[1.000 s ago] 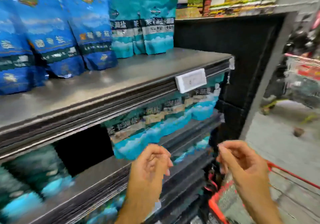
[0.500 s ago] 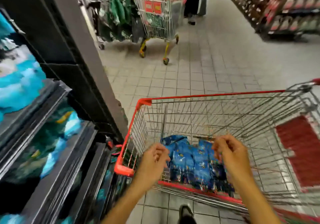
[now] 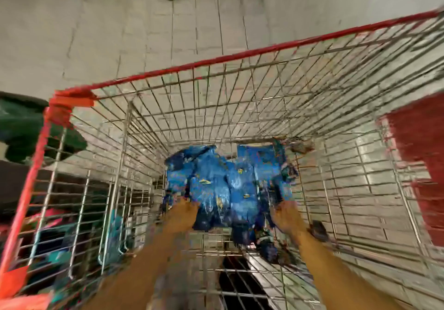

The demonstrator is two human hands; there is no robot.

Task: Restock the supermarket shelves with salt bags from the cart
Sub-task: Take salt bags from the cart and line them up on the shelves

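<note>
The heap of glossy blue plastic salt bags [image 3: 225,185] lies on the wire floor of the red-rimmed metal shopping cart [image 3: 240,56], directly ahead of and below both hands. The heap spreads side to side, and the hands bracket its near edge. The left hand [image 3: 185,210] is at the heap's near-left corner and the right hand [image 3: 282,213] at its near-right corner, about equally close. Both seem to touch the bags, but motion blur hides the fingers, so I cannot tell whether either has gripped a bag or is only reaching. Grey floor tiles [image 3: 120,33] show beyond the cart.

Half a second ago the hands hovered above the cart's near rim, loosely curled and empty; now they have dropped deep into the basket.
</note>
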